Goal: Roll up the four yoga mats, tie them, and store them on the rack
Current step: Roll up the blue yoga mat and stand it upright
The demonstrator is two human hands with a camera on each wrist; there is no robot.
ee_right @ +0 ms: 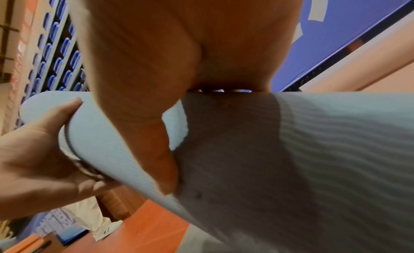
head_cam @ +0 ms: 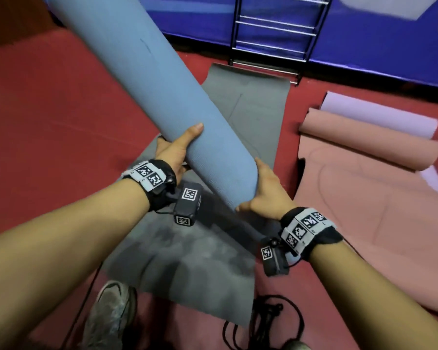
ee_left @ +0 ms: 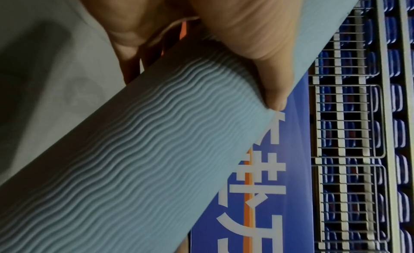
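Observation:
A rolled blue yoga mat [head_cam: 147,79] is lifted off the floor, slanting from the top left down to my hands. My left hand [head_cam: 173,150] grips its side, thumb over the top and fingers underneath. At the near end, my right hand [head_cam: 266,190] holds the roll, thumb under the end. The left wrist view shows the blue mat's wavy ribbed face [ee_left: 134,159] under my left hand [ee_left: 235,35]. In the right wrist view my right hand [ee_right: 145,79] presses on the blue mat [ee_right: 291,150]. No tie shows on the roll.
A grey mat [head_cam: 187,261] lies flat on the red floor under the roll. To the right lie a partly rolled pink mat [head_cam: 364,152] and a lilac mat [head_cam: 379,114]. The metal rack [head_cam: 273,34] stands against the blue wall. Black cords [head_cam: 266,322] and my shoe [head_cam: 111,314] are near.

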